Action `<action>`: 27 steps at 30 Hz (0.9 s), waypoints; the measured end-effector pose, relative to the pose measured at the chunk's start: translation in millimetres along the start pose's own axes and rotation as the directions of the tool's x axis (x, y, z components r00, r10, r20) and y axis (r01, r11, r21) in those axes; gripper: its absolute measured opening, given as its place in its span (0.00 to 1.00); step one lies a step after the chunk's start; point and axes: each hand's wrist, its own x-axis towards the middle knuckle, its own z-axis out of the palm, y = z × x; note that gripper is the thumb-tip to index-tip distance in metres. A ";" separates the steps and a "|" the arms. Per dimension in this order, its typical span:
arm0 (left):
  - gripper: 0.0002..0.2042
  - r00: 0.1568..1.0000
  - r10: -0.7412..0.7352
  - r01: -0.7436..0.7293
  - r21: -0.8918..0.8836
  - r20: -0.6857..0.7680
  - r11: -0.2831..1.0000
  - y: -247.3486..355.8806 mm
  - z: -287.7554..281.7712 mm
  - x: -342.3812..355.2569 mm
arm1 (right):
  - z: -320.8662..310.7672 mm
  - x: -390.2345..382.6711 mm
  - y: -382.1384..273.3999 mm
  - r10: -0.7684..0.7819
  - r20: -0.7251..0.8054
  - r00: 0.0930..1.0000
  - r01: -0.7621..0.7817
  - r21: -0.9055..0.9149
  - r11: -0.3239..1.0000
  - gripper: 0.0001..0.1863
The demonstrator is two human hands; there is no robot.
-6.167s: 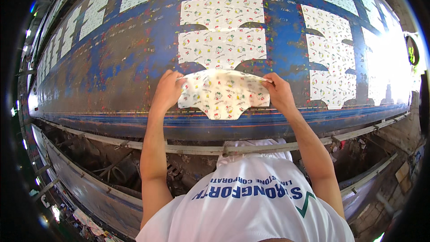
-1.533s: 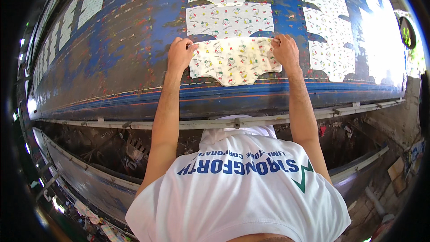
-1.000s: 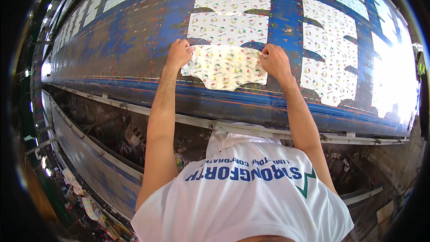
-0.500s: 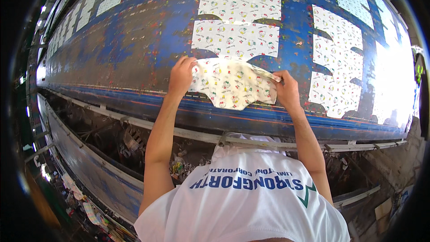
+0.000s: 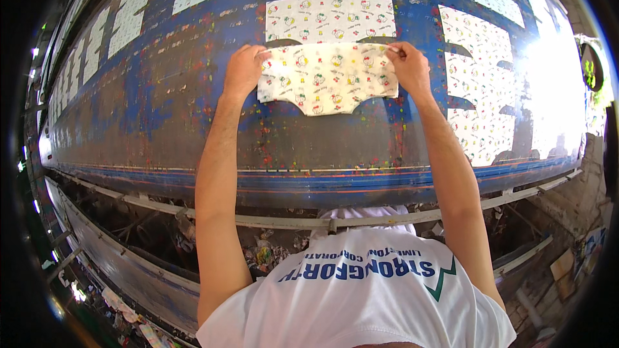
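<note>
Left hand (image 5: 244, 72) and right hand (image 5: 412, 72) each have a pinching grip on a top corner of the printed sheet (image 5: 327, 80). It stretches between the grips, its long way side to side, its narrow end toward the white shirt (image 5: 367, 312). Neither hand is nearer. Just past the grips, another piece (image 5: 329, 18) lies on the tabletop (image 5: 167, 138).

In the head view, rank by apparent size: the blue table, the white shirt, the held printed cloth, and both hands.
1. Blue table
2. White shirt, probably enlarged by nearness to the camera
3. Printed cloth
4. Left hand and right hand: too alike to rank
</note>
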 end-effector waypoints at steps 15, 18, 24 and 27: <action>0.15 0.912 -0.343 0.355 -0.016 0.223 0.935 1.7 8.5 22.4 | -0.2 33.1 -11.5 0.100 0.185 0.978 -0.028 -0.358 0.933 0.14; 0.16 0.964 -0.237 0.249 -0.105 0.119 0.963 -3.4 13.1 15.2 | -0.7 28.7 -10.1 0.102 0.176 0.979 -0.037 -0.339 0.940 0.13; 0.16 0.959 -0.196 0.209 -0.044 0.206 0.977 -6.4 3.9 15.7 | -1.8 25.9 -12.8 -0.018 0.207 0.978 0.086 -0.324 0.942 0.11; 0.14 0.950 -0.190 0.210 -0.057 0.246 0.976 4.9 -6.4 16.5 | -6.1 16.9 -14.9 -0.125 0.199 0.972 0.176 -0.268 0.947 0.11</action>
